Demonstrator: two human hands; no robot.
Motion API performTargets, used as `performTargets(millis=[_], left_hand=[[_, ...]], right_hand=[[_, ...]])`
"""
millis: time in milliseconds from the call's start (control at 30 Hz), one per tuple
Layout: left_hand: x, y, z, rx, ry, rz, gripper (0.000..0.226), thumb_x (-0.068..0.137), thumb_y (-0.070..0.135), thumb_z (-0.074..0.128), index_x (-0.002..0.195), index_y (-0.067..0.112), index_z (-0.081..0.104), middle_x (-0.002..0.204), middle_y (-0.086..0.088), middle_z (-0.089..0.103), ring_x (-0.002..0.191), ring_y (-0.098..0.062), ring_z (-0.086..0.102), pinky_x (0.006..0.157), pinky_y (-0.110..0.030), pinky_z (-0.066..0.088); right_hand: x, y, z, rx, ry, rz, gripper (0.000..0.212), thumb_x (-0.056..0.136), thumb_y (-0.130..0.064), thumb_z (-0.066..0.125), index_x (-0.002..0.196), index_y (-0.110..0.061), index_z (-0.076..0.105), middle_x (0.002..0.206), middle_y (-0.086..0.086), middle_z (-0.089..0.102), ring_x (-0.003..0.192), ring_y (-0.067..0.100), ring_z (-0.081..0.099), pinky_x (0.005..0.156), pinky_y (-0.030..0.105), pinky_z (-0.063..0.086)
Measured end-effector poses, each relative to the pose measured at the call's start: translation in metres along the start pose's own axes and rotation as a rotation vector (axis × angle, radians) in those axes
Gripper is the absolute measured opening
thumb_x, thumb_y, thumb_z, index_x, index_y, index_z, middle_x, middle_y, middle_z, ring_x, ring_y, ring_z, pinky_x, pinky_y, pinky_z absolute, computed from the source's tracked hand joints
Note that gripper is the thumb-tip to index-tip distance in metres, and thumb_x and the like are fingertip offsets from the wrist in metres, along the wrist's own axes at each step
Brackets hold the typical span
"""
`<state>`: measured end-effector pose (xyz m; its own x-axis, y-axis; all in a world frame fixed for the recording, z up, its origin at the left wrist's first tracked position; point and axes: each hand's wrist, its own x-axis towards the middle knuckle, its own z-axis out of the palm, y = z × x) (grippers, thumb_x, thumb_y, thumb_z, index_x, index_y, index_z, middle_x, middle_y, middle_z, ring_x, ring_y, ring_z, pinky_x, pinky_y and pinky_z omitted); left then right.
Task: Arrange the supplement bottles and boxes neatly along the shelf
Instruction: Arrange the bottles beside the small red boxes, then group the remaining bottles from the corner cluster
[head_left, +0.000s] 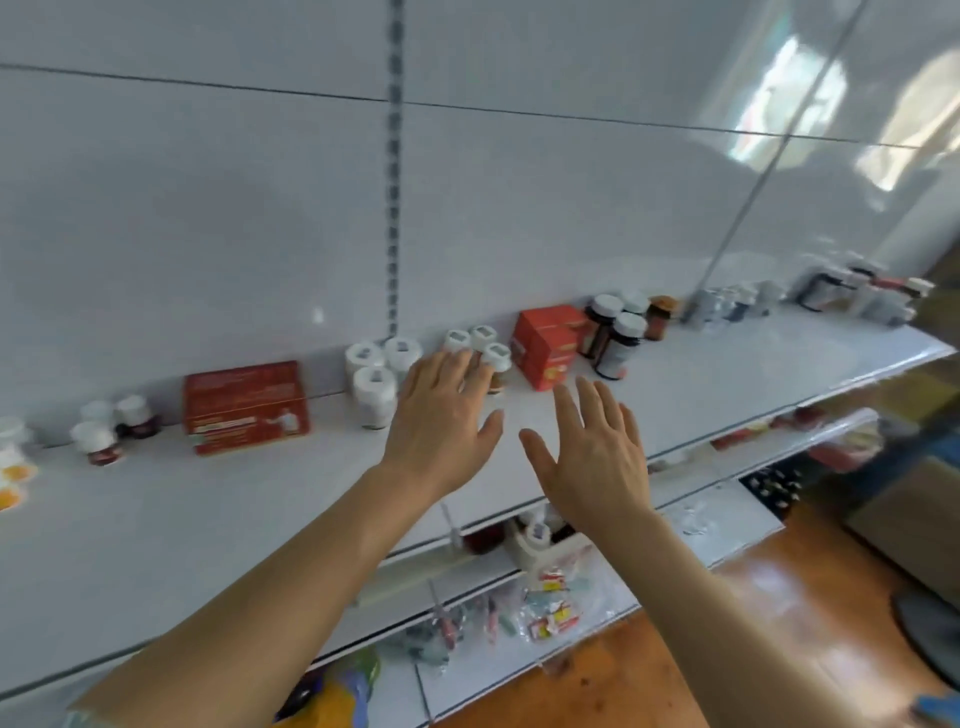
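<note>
Supplement bottles and boxes stand in a row at the back of the white shelf (156, 519). My left hand (441, 426) is flat with straight fingers, its fingertips at a cluster of three small white-capped bottles (496, 356). My right hand (597, 457) hovers open over the shelf, just in front of a small red box (548, 345). A wide red box (244, 408) lies at the left, with three white bottles (371, 387) between it and my left hand. Dark bottles with white caps (618, 338) stand right of the small red box.
More small bottles (111, 428) stand at the far left, and further bottles (862, 293) crowd the shelf's far right end. Lower shelves hold packets and a white bottle (537, 543). Below lies a wooden floor (779, 571).
</note>
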<state>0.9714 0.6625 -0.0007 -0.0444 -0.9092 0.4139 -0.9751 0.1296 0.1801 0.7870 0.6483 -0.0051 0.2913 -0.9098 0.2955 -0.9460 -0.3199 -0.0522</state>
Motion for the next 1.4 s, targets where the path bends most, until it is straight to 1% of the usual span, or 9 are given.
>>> performTargets(millis=[133,300,500,667,867,967,1100,1233,1400], left_hand=[[0.035,0.082,0.024,-0.054,-0.045,0.059,0.064,0.091,0.05,0.036,0.144,0.014,0.044,0.151,-0.012,0.041,0.142,-0.033,0.03,0.115,-0.051,0.026],[0.089,0.174,0.059,-0.09,-0.078,0.184,0.064,0.089,0.05,0.034,0.141,0.014,0.046,0.148,-0.013,0.044,0.139,-0.034,0.033,0.114,-0.05,0.028],[0.166,0.276,0.118,-0.144,-0.086,0.302,0.063,0.09,0.049,0.036,0.143,0.016,0.045,0.15,-0.014,0.042,0.14,-0.033,0.032,0.116,-0.048,0.026],[0.235,0.359,0.163,-0.201,-0.116,0.38,0.06,0.094,0.049,0.038,0.147,0.021,0.038,0.154,-0.009,0.036,0.144,-0.028,0.028,0.118,-0.045,0.022],[0.313,0.447,0.21,-0.24,-0.125,0.458,0.056,0.096,0.045,0.044,0.145,0.019,0.042,0.151,-0.009,0.042,0.141,-0.027,0.033,0.117,-0.043,0.025],[0.343,0.491,0.237,-0.239,-0.138,0.469,0.054,0.097,0.044,0.045,0.145,0.02,0.041,0.151,-0.008,0.041,0.141,-0.026,0.033,0.118,-0.04,0.025],[0.383,0.551,0.28,-0.216,-0.147,0.452,0.054,0.098,0.045,0.043,0.146,0.021,0.04,0.152,-0.007,0.041,0.141,-0.024,0.032,0.116,-0.039,0.024],[0.421,0.607,0.316,-0.212,-0.158,0.39,0.055,0.098,0.045,0.043,0.147,0.02,0.039,0.151,-0.006,0.041,0.141,-0.023,0.032,0.116,-0.038,0.025],[0.47,0.65,0.343,-0.207,-0.149,0.288,0.054,0.097,0.043,0.045,0.145,0.018,0.042,0.149,-0.006,0.043,0.138,-0.024,0.035,0.115,-0.039,0.028]], right_hand=[[-0.015,0.092,-0.015,-0.023,0.0,0.102,0.071,0.098,-0.061,0.027,0.154,-0.016,0.025,0.161,0.012,0.024,0.15,0.031,0.015,0.121,0.048,0.017],[-0.015,0.196,-0.029,-0.018,0.002,0.248,0.072,0.098,-0.061,0.027,0.155,-0.017,0.02,0.162,0.01,0.02,0.151,0.029,0.011,0.122,0.046,0.014],[-0.004,0.311,-0.033,-0.083,0.02,0.358,0.071,0.098,-0.06,0.029,0.153,-0.017,0.025,0.16,0.01,0.026,0.15,0.029,0.016,0.122,0.044,0.014],[0.02,0.407,-0.042,-0.151,0.014,0.421,0.068,0.099,-0.059,0.032,0.152,-0.018,0.028,0.158,0.007,0.03,0.149,0.029,0.02,0.122,0.044,0.017],[0.045,0.514,-0.037,-0.152,0.013,0.479,0.066,0.097,-0.055,0.037,0.15,-0.016,0.034,0.154,0.005,0.037,0.147,0.028,0.024,0.119,0.046,0.024],[0.057,0.57,-0.03,-0.137,0.033,0.483,0.065,0.097,-0.054,0.037,0.149,-0.016,0.035,0.153,0.005,0.038,0.147,0.028,0.024,0.119,0.047,0.024],[0.081,0.652,-0.022,-0.092,0.079,0.457,0.06,0.097,-0.053,0.042,0.145,-0.016,0.041,0.151,0.007,0.043,0.145,0.03,0.03,0.116,0.05,0.031],[0.104,0.731,-0.02,-0.068,0.086,0.396,0.058,0.098,-0.05,0.046,0.145,-0.016,0.041,0.151,0.007,0.042,0.145,0.03,0.029,0.119,0.048,0.027],[0.15,0.817,-0.014,-0.053,0.036,0.305,0.06,0.098,-0.053,0.041,0.147,-0.019,0.038,0.152,0.004,0.041,0.146,0.027,0.026,0.119,0.047,0.027]])
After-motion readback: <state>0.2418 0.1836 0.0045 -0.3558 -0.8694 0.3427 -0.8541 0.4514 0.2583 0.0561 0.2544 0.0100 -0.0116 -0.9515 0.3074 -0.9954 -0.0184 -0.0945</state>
